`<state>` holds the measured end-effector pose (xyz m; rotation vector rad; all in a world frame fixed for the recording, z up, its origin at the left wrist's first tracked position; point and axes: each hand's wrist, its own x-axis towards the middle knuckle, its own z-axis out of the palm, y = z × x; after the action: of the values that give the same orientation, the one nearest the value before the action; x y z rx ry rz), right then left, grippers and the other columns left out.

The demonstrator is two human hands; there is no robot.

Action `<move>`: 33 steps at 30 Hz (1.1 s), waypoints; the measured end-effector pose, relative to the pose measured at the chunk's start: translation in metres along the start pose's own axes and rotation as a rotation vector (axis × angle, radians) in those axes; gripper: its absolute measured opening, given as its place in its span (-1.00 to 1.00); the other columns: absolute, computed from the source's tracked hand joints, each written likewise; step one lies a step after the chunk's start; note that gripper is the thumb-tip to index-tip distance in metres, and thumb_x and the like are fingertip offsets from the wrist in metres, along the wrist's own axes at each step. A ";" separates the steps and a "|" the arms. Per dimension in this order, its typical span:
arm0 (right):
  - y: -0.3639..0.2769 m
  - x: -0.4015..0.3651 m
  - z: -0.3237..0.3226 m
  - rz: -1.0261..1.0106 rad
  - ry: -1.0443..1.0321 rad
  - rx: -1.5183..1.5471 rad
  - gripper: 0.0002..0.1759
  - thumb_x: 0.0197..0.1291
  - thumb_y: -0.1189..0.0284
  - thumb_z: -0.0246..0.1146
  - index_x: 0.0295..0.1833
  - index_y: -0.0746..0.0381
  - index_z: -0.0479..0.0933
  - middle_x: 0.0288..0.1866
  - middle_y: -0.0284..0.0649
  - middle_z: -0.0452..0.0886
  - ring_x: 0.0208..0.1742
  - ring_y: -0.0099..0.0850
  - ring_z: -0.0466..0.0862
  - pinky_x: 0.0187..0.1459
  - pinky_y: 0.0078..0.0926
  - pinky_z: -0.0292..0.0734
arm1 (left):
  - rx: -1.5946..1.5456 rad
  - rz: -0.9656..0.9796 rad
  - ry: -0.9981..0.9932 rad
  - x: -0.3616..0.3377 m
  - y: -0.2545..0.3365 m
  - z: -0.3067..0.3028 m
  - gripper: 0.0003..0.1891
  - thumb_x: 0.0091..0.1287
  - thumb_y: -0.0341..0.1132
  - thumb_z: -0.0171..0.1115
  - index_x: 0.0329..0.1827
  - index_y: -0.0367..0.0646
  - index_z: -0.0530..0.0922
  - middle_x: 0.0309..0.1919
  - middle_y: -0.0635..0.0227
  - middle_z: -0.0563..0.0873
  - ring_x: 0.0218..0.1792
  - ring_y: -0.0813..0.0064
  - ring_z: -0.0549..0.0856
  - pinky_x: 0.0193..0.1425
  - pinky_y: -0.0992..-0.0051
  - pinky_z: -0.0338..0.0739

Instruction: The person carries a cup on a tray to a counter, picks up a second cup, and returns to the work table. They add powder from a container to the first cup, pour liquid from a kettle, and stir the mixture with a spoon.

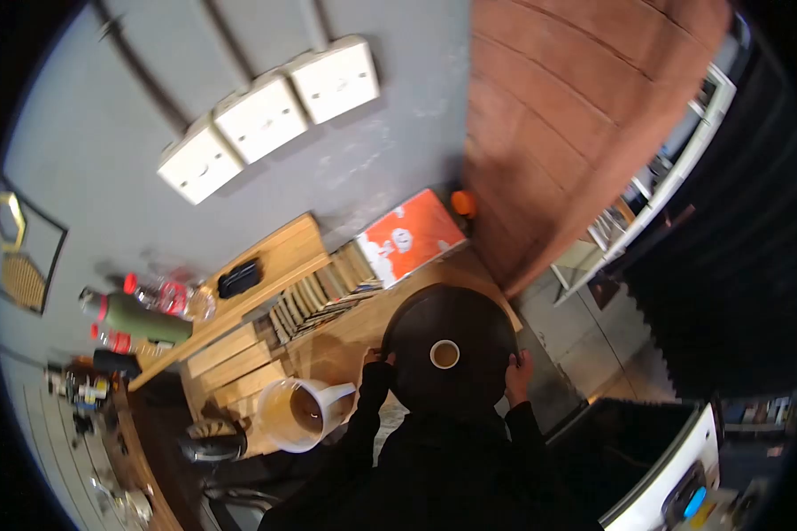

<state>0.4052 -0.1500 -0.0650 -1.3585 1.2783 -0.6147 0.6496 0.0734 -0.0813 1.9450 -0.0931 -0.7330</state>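
filled cup (444, 354) already sits mid black tray (456, 305); left hand (383, 359) and right hand (517, 365) clamp tray's opposite rims, jug (301, 414) left of tray.

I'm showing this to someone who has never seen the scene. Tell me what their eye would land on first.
The round black tray near the middle stands out. The left hand and right hand grip its edges, and a small cup of brown drink sits at its centre. To its left, on the wooden counter, is a white jug holding brown liquid. Behind the tray is a bright orange and white cover.
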 end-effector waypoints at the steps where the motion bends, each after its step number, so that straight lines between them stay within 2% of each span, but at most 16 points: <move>1: 0.008 -0.002 -0.011 0.007 0.052 0.005 -0.95 0.36 0.64 0.06 -0.10 0.34 0.34 -0.22 -0.22 0.41 -0.22 -0.39 0.42 -0.08 -0.49 0.30 | 0.012 0.014 -0.050 0.009 -0.006 0.009 -0.51 0.16 -0.19 0.44 0.01 -0.32 0.46 -0.16 0.05 0.66 -0.19 0.29 0.69 -0.15 0.33 0.59; 3: 0.023 -0.007 -0.032 -0.099 0.175 -0.025 -0.88 0.35 0.66 0.06 -0.22 0.28 0.25 -0.35 -0.35 0.20 -0.31 -0.52 0.26 -0.16 -0.58 0.18 | 0.140 0.095 -0.047 0.027 -0.012 0.029 -0.50 0.14 -0.19 0.47 -0.03 -0.23 0.38 -0.27 0.04 0.67 -0.23 0.26 0.68 -0.21 0.32 0.58; 4: 0.023 -0.013 -0.043 -0.092 0.229 -0.020 -0.88 0.35 0.66 0.06 -0.22 0.28 0.25 -0.35 -0.35 0.20 -0.31 -0.52 0.26 -0.16 -0.58 0.18 | -0.007 0.147 -0.134 0.015 0.012 0.037 -0.49 0.12 -0.19 0.50 -0.05 -0.23 0.38 -0.25 0.06 0.65 -0.25 0.30 0.67 -0.24 0.32 0.58; 7: 0.032 -0.027 -0.071 -0.100 0.359 0.224 -0.82 0.31 0.70 0.08 -0.25 0.27 0.22 -0.36 -0.39 0.10 -0.32 -0.57 0.19 -0.17 -0.63 0.11 | 0.031 0.287 -0.203 0.023 0.025 0.075 -0.50 0.14 -0.21 0.49 -0.08 -0.19 0.31 -0.31 0.21 0.54 -0.32 0.44 0.60 -0.23 0.42 0.54; 11: 0.036 -0.046 -0.111 -0.085 0.540 0.283 -0.89 0.30 0.71 0.11 -0.17 0.32 0.33 -0.33 -0.33 0.37 -0.27 -0.58 0.37 -0.18 -0.63 0.25 | -0.134 0.268 -0.428 0.019 0.057 0.124 -0.46 0.15 -0.18 0.50 -0.11 -0.16 0.25 -0.33 0.22 0.51 -0.32 0.43 0.57 -0.24 0.38 0.54; 13: 0.029 -0.052 -0.128 -0.073 0.624 0.355 -0.91 0.30 0.70 0.12 -0.14 0.34 0.39 -0.31 -0.30 0.47 -0.25 -0.58 0.44 -0.18 -0.62 0.31 | 0.307 0.349 -0.480 0.011 0.084 0.142 -0.43 0.18 -0.16 0.48 0.01 -0.19 0.27 -0.20 0.05 0.64 -0.20 0.29 0.66 -0.12 0.30 0.59; 15: 0.042 -0.057 -0.156 0.008 0.638 0.221 -0.89 0.29 0.68 0.14 -0.09 0.36 0.50 -0.36 -0.21 0.59 -0.31 -0.54 0.52 -0.26 -0.51 0.42 | 0.251 0.334 -0.559 -0.010 0.108 0.167 -0.42 0.19 -0.12 0.47 0.03 -0.22 0.29 -0.19 0.03 0.63 -0.17 0.25 0.66 -0.09 0.30 0.59; 17: 0.052 -0.057 -0.178 0.011 0.707 0.186 -0.92 0.28 0.65 0.18 -0.13 0.39 0.53 -0.48 -0.21 0.56 -0.41 -0.51 0.51 -0.35 -0.46 0.43 | 0.199 0.310 -0.641 -0.020 0.125 0.196 -0.41 0.20 -0.09 0.45 0.05 -0.24 0.30 -0.17 0.02 0.62 -0.14 0.21 0.67 -0.07 0.30 0.58; 19: 0.058 -0.056 -0.204 0.022 0.704 0.081 -0.86 0.35 0.57 0.14 -0.05 0.37 0.54 -0.42 -0.24 0.63 -0.62 -0.60 0.48 -0.69 -0.55 0.25 | 0.278 0.470 -0.733 -0.024 0.135 0.229 -0.33 0.26 -0.10 0.40 0.29 -0.27 0.30 0.13 0.01 0.57 0.14 0.20 0.58 0.23 0.27 0.46; 21: 0.083 -0.044 -0.224 -0.003 0.761 0.086 -0.82 0.35 0.52 0.16 -0.02 0.40 0.52 -0.42 -0.22 0.63 -0.66 -0.57 0.46 -0.69 -0.52 0.25 | 0.286 0.549 -0.691 0.010 0.098 0.282 -0.32 0.28 -0.08 0.37 0.32 -0.30 0.32 0.14 0.03 0.58 0.15 0.18 0.58 0.23 0.29 0.45; 23: 0.095 -0.026 -0.242 0.019 1.065 -0.011 -0.78 0.35 0.52 0.18 0.03 0.41 0.49 -0.32 -0.18 0.63 -0.62 -0.52 0.50 -0.70 -0.51 0.26 | 0.276 0.616 -0.635 0.000 0.115 0.327 -0.30 0.29 -0.06 0.33 0.35 -0.32 0.33 0.16 0.04 0.58 0.17 0.17 0.58 0.24 0.30 0.45; 24: 0.042 -0.037 -0.272 0.224 0.774 0.078 -0.74 0.35 0.51 0.19 0.08 0.42 0.46 -0.16 -0.12 0.62 -0.40 -0.46 0.59 -0.50 -0.52 0.44 | 0.245 0.567 -0.740 -0.037 0.166 0.332 -0.25 0.29 -0.04 0.34 0.43 -0.27 0.27 0.26 0.05 0.50 0.27 0.16 0.49 0.32 0.28 0.39; 25: 0.046 -0.030 -0.284 0.231 0.783 0.083 -0.74 0.35 0.51 0.19 0.08 0.42 0.46 -0.16 -0.12 0.62 -0.40 -0.46 0.59 -0.50 -0.52 0.44 | 0.222 0.514 -0.840 -0.065 0.203 0.337 -0.20 0.29 -0.03 0.34 0.51 -0.21 0.22 0.36 0.06 0.42 0.37 0.15 0.40 0.40 0.26 0.33; 27: 0.045 -0.015 -0.309 0.078 0.965 0.190 -0.66 0.32 0.49 0.22 0.09 0.52 0.45 -0.06 0.09 0.60 -0.05 -0.29 0.60 -0.04 -0.36 0.47 | 0.250 0.454 -0.824 -0.086 0.227 0.365 -0.21 0.28 -0.02 0.34 0.49 -0.20 0.25 0.36 0.07 0.42 0.37 0.16 0.40 0.40 0.26 0.34; 30: 0.022 -0.005 -0.356 0.093 0.982 0.175 -0.62 0.33 0.46 0.23 0.13 0.52 0.44 0.04 0.16 0.60 0.07 -0.17 0.62 0.08 -0.30 0.48 | 0.234 0.457 -0.812 -0.101 0.239 0.426 -0.31 0.32 -0.04 0.31 0.42 -0.22 0.33 0.29 0.07 0.50 0.28 0.17 0.49 0.31 0.29 0.41; 33: 0.054 0.011 -0.393 0.075 0.995 0.116 -0.58 0.34 0.45 0.22 0.18 0.53 0.40 0.15 0.19 0.55 0.20 -0.09 0.57 0.22 -0.27 0.43 | 0.080 0.506 -0.898 -0.089 0.223 0.482 -0.43 0.36 -0.08 0.27 0.33 -0.24 0.42 0.15 0.07 0.61 0.13 0.18 0.61 0.17 0.30 0.50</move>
<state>0.0362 -0.2892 -0.0207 -0.8881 2.0089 -1.3814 0.3771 -0.3836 -0.0002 1.4248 -1.1229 -1.1942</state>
